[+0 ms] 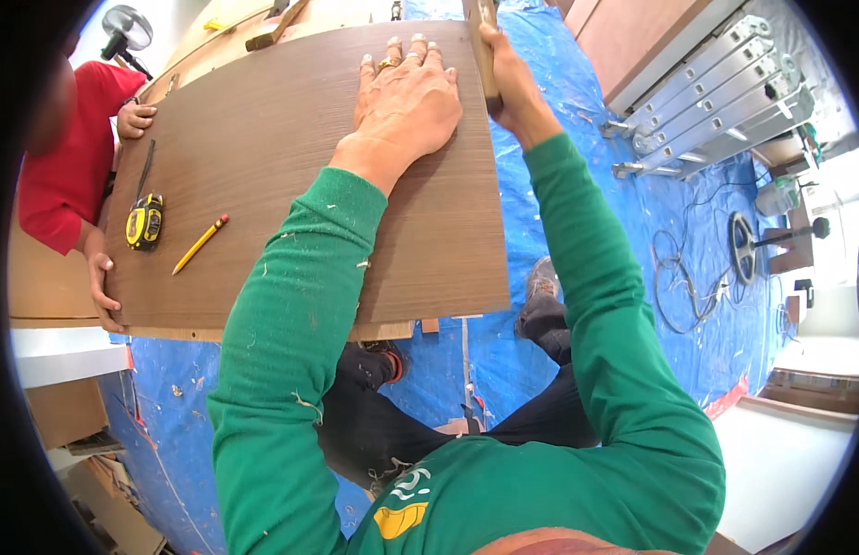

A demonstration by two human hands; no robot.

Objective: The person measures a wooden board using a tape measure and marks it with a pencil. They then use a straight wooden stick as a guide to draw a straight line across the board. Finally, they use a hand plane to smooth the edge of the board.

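Observation:
A brown wood-grain board (290,185) lies across a wooden support in front of me. My left hand (406,106) presses flat on its upper right part, fingers stretched out, a ring showing. At the board's right edge, my right hand (519,81) is closed around a long narrow wooden block (484,55), whose far end is cut off by the top of the picture. Whether the block carries a blade or an abrasive cannot be seen. A yellow pencil (200,244) and a yellow-and-black tape measure (145,222) rest on the board's left part.
A person in a red shirt (67,166) holds the board's left edge with both hands. Beyond the board lies a hammer-like tool (274,28). Blue sheeting (577,222) covers the floor. To the right stand a folded metal ladder (707,97) and a loose cable (674,296).

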